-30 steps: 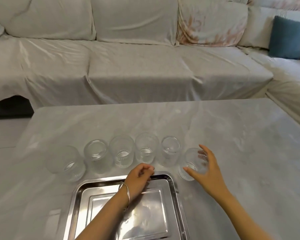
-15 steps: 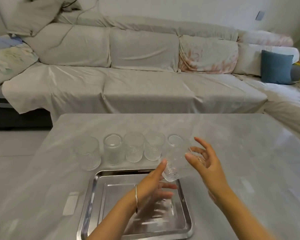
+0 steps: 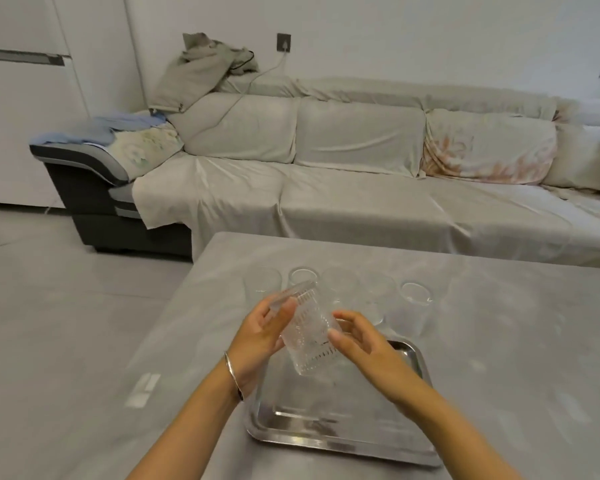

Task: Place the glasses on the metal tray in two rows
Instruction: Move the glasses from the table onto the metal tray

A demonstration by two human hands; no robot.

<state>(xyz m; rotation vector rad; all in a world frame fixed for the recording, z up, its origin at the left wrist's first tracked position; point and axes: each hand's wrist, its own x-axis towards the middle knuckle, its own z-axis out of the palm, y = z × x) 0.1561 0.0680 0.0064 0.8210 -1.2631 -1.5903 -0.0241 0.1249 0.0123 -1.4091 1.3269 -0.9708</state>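
A clear ribbed glass (image 3: pixel 309 332) hangs tilted above the metal tray (image 3: pixel 340 441), mouth toward the upper left. My left hand (image 3: pixel 262 336) cups its left side near the rim, and my right hand (image 3: pixel 362 344) touches its right side with thumb and fingers. The tray lies on the grey table with nothing standing on it. Behind my hands several more clear glasses (image 3: pixel 414 303) stand in a row on the table; some are partly hidden by my hands and the held glass.
The grey table (image 3: pixel 516 341) extends to the right and toward me. A cloth-covered sofa (image 3: pixel 361 202) runs along the table's far side. Grey floor lies to the left of the table's left edge.
My right hand lifted the rightmost glass from the row and carried it left over the tray. My left hand rose to meet it. The camera view swung up and left.
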